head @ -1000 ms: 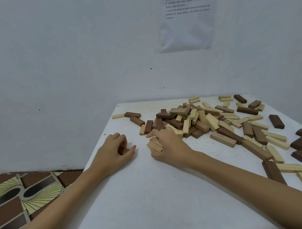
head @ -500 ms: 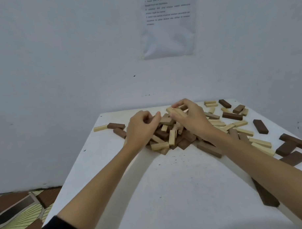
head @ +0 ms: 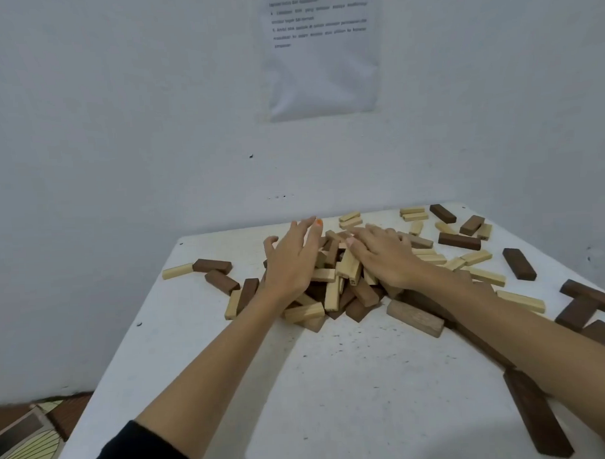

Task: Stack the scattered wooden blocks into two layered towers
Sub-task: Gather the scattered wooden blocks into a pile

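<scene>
In the head view, our left hand [head: 292, 260] is at the left flank of the heap of wooden blocks [head: 334, 290], fingers straight and fanned, tips lifted toward the wall. Our right hand [head: 384, 257] lies flat across the heap's top and right side, fingers extended and close together. Neither hand grips a block, as far as we can see (the palms are hidden from us). The heap sits toward the far middle of the white table [head: 334, 400], and light and dark pieces lie scattered to its right. We see no tower started, so we judge the task to be at its very beginning.

The risks come mostly from sweeping.

- **Far edge:** With both hands flat on a loose jumble, a push outward could send pieces skidding toward the wall.
- **Left edge:** The same push could drive blocks off this side, where the pale block [head: 177, 270] already lies near the table's edge.
- **Near right:** Our right forearm crosses low over several blocks, and dragging it back could knock the long dark block [head: 537, 417] off the near right edge.
- **Inside the heap:** The tilted pieces lean on one another, so lifting one carelessly may let its neighbours slide.
- **Building space:** Crowding the front of the table with blocks would leave poor footing for two towers.
</scene>
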### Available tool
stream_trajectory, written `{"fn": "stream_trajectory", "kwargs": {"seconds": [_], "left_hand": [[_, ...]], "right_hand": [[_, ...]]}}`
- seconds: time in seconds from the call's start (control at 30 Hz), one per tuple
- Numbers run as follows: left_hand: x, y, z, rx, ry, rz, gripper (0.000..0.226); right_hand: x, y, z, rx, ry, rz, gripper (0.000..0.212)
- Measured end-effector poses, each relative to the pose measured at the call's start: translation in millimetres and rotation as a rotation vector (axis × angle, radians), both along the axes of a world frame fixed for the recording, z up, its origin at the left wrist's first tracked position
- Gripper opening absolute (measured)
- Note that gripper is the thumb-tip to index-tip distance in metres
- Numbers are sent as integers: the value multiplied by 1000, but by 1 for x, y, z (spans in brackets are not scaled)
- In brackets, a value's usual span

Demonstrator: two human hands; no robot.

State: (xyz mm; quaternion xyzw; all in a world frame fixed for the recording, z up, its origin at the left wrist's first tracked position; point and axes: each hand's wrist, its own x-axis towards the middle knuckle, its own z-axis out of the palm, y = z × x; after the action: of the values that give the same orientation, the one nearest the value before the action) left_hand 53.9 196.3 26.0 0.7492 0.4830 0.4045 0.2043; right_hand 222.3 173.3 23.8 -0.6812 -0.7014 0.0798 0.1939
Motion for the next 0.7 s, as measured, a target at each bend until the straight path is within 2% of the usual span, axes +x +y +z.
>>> {"fn": "stream_trajectory", "kwargs": {"seconds": [0.1, 0.2, 0.33, 0.43, 0.53, 0.63, 0.7], "left_hand": [[-27, 0, 12, 60, 8, 50, 36], [-67, 13, 13, 114, 80, 156, 32], [-125, 31, 6, 35, 281, 254, 39], [-161, 43, -5, -127, 488, 262, 70], [-182, 51, -19, -263, 559, 190, 88], [-189, 50, -30, -249, 532, 170, 98], [-190, 46, -33, -182, 539, 191, 95]], "right_hand": [[-15, -4, 15, 163, 83, 28, 43], [-42, -6, 28, 304, 136, 160, 34], [-85, -6, 35, 272, 100, 432, 29], [-111, 2, 29, 145, -42, 607, 34], [-129, 14, 22, 63, -299, 662, 43], [-141, 21, 18, 26, -500, 674, 52], [-145, 24, 17, 24, -562, 685, 49]]}}
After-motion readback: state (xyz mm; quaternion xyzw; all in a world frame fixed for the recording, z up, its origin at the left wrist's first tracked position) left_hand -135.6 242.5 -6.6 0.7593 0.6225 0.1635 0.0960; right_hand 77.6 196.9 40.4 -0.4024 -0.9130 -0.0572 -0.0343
